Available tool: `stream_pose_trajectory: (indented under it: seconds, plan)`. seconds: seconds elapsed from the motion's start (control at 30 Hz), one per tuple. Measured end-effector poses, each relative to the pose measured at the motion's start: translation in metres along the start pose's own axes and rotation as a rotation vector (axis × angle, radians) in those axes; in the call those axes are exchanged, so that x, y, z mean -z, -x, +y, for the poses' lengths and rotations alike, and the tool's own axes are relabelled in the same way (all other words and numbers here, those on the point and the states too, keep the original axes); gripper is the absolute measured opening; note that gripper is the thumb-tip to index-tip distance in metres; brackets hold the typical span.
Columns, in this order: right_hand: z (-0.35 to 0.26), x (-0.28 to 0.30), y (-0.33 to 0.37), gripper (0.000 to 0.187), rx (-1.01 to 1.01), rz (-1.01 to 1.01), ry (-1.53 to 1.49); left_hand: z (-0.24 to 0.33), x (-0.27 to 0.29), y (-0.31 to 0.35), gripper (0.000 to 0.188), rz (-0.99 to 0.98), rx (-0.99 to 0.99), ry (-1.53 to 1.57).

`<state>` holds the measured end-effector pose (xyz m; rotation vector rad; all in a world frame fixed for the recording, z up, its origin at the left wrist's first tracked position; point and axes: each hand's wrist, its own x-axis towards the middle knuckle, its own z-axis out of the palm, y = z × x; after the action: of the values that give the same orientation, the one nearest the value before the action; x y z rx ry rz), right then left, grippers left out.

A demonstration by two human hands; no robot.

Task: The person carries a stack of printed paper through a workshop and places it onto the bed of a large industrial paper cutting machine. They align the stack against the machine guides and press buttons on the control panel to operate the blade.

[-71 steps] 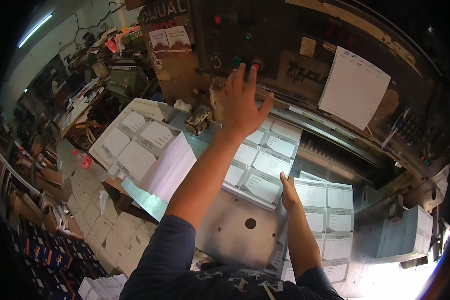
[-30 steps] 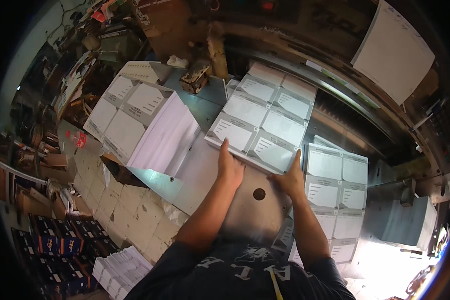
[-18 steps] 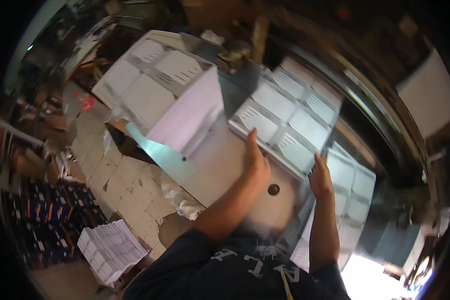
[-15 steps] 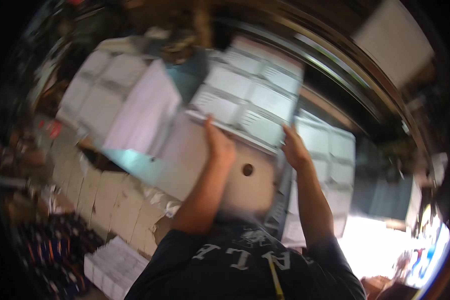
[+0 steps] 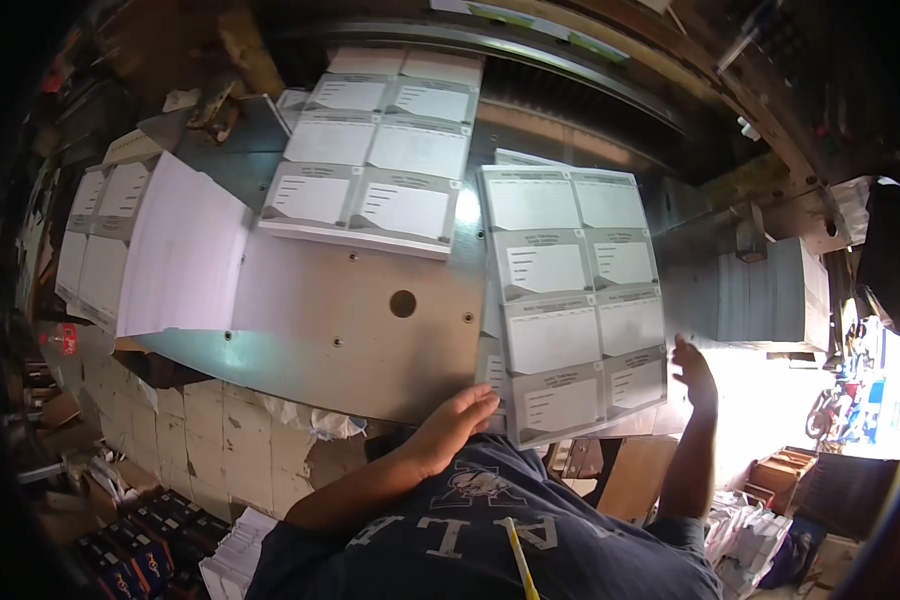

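Observation:
A stack of printed sheets (image 5: 583,310), each sheet laid out as a grid of grey-and-white cards, lies at the right of the metal table (image 5: 370,345). My left hand (image 5: 460,415) is by its lower left corner, fingers stretched out toward the edge; whether they touch it I cannot tell. On the other side, my right hand (image 5: 696,372) is raised beside the lower right edge with fingers apart and nothing in them. A second stack of like sheets (image 5: 375,145) lies farther back, left of centre.
A tall pile of paper (image 5: 185,250) stands at the left of the table, and another paper pile (image 5: 770,295) at the far right. The tabletop has a round hole (image 5: 402,304). A dark machine frame (image 5: 590,95) runs across the back. Bundled paper (image 5: 238,555) sits low at the left.
Both hands have moved from the front edge of the middle stack to the stack on the right. The view has turned and is sharper, with the right stack now fully in sight.

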<state>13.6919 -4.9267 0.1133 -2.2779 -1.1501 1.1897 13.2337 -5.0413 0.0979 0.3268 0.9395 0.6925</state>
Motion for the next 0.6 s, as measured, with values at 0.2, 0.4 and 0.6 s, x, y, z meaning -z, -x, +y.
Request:
stream_pose_trajectory:
  seconds: [0.2, 0.4, 0.6]
  plan:
    - [0.013, -0.016, 0.010, 0.057, 0.078, -0.241, -0.152, -0.042, -0.035, -0.011, 0.059, 0.297, -0.028, 0.095]
    - [-0.016, -0.029, 0.005, 0.058, 0.088, -0.306, -0.179, -0.030, -0.062, -0.003, 0.057, 0.487, -0.063, -0.049]
    - [-0.004, -0.012, -0.011, 0.083, -0.022, -0.460, -0.150, -0.054, -0.048, -0.020, 0.048, 0.635, -0.105, -0.097]
